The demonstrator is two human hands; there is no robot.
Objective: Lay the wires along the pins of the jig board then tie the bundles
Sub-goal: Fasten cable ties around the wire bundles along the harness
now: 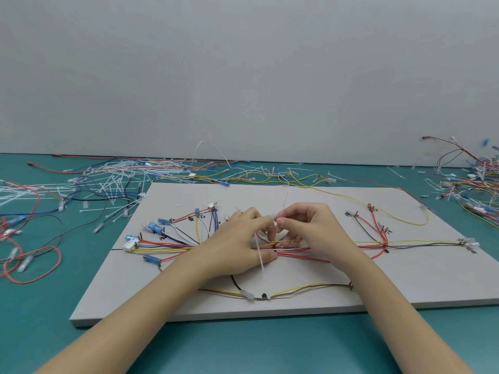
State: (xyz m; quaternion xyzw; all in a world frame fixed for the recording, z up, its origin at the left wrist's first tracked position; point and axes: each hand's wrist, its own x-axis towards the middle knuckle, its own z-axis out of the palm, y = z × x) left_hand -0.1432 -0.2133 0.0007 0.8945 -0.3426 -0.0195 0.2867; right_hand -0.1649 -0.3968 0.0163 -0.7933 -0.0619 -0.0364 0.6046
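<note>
Pale grey and flat, the rectangular jig board lies on a teal tabletop, and coloured wires in red, yellow, blue, white and black run across its middle from nine o'clock to three o'clock, fanning out on the nine o'clock side to blue-sleeved terminals and a white plastic connector. Both hands meet over the centre of the board, on top of the main bundle of red and yellow wires. The left hand has its fingers curled, the fingertips pinching a thin translucent white cable tie whose loose tail slants down towards six o'clock across the thumb. The right hand is also curled, thumb and forefinger pinching the same tie near its upper part, while the other end of the strip points up towards twelve o'clock. At six o'clock on the board a yellow and brown wire loop curves between pins. Off the board, at ten o'clock, a scattered heap of spare white cable ties lies mixed with loose wires, and at two o'clock a tangled pile of finished harnesses sits near the table's edge.
</note>
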